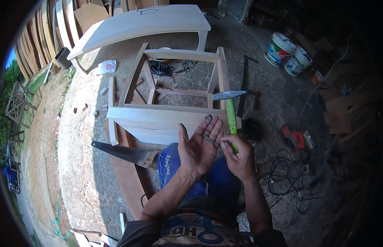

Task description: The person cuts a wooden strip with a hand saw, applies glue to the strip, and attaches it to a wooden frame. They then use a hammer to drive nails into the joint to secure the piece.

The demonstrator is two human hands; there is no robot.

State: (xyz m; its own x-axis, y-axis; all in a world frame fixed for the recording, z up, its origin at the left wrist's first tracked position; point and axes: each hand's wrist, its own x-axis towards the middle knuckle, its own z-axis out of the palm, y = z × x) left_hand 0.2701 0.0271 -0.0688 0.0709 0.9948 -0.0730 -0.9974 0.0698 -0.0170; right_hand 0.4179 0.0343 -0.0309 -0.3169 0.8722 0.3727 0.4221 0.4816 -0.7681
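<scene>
Palm up in the middle of the view, my left hand [195,150] holds a few thin metal nails [208,138] lying across its slightly curled, spread fingers. My right hand [240,158] is closed round the yellow-green handle of a hammer [231,115], whose steel head points up and away. The right thumb and fingertips are close to the left fingers; whether they pinch a nail too is hard to make out. Just beyond both hands, a pale wooden furniture frame [158,119] lies on its side, its broad panel toward me.
A handsaw [125,154] rests left of my knee, on a brown board [127,181]. Behind the frame stands a long white table [158,20]. Paint buckets [278,49], a red power tool [293,138] and tangled black cable [282,177] are on the right. Wood offcuts [85,108] lie left.
</scene>
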